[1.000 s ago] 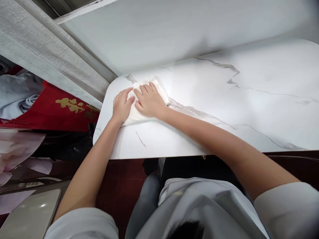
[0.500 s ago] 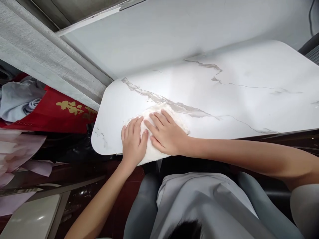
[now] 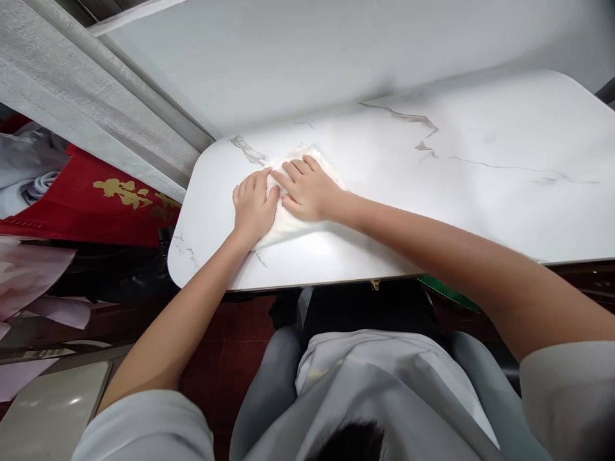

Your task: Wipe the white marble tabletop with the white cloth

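Observation:
A white, fuzzy-edged cloth (image 3: 288, 225) lies on the white marble-patterned tabletop (image 3: 384, 250), left of its middle. My left hand (image 3: 254, 203) rests on the cloth's left side, fingers stretched forward and palm down. Flat on its right side is my right hand (image 3: 310, 189), with the fingers spread toward the far left. The two thumbs are close to each other over the cloth. Both hands press from above, and much of the cloth is hidden under them.
A pale wall panel (image 3: 288, 57) runs along the table's far edge. At left stand a grey post (image 3: 110, 96) and a red bag (image 3: 110, 198) with gold lettering. My legs are below the near edge; a pale seat (image 3: 57, 410) is at lower left.
Both hands have pushed the cloth away from me, from the table's near edge toward its far side. The cloth no longer hangs over the near edge.

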`<state>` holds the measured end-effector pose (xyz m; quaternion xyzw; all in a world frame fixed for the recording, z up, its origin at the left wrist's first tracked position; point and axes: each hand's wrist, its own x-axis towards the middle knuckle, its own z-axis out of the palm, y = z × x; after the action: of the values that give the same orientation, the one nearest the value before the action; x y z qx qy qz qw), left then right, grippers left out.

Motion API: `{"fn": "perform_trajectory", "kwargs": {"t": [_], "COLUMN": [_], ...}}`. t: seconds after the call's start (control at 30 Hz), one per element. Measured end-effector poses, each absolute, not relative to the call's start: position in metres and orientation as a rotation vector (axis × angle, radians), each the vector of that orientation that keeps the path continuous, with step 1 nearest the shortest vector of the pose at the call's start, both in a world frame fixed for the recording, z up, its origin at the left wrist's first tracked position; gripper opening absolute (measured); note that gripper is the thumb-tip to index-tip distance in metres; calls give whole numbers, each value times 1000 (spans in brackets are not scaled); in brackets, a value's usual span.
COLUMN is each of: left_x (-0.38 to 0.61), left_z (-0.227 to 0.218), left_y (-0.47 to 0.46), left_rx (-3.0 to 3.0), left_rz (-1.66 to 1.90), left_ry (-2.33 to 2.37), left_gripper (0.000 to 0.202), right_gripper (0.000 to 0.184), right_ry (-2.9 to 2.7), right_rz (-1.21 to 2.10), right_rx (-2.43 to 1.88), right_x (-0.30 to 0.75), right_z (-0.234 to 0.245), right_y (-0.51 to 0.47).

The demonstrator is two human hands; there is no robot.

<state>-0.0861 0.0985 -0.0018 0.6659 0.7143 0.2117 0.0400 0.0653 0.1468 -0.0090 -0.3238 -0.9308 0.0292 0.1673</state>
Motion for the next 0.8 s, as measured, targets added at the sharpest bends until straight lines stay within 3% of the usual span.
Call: {"fn": "perform_trajectory", "kwargs": {"t": [0.23,0.6,0.8], "left_x": [-96,-94,-94], "left_z": [-6,-6,-4], "left_y": [173,262,284], "left_rx": [2054,1957,1850], "left_rz": [653,693,723], "left_ry": [2177,2184,2211], "left_gripper": [44,45,37], "right_gripper": [54,48,73], "right_ry": [-2538,-2372,-2392], "right_rz": [277,175,108], "right_rx": [-1085,-1107,-1139], "right_x": [48,45,41], "right_z": [-12,-15,-8], "right_y": [218,299,318]}}
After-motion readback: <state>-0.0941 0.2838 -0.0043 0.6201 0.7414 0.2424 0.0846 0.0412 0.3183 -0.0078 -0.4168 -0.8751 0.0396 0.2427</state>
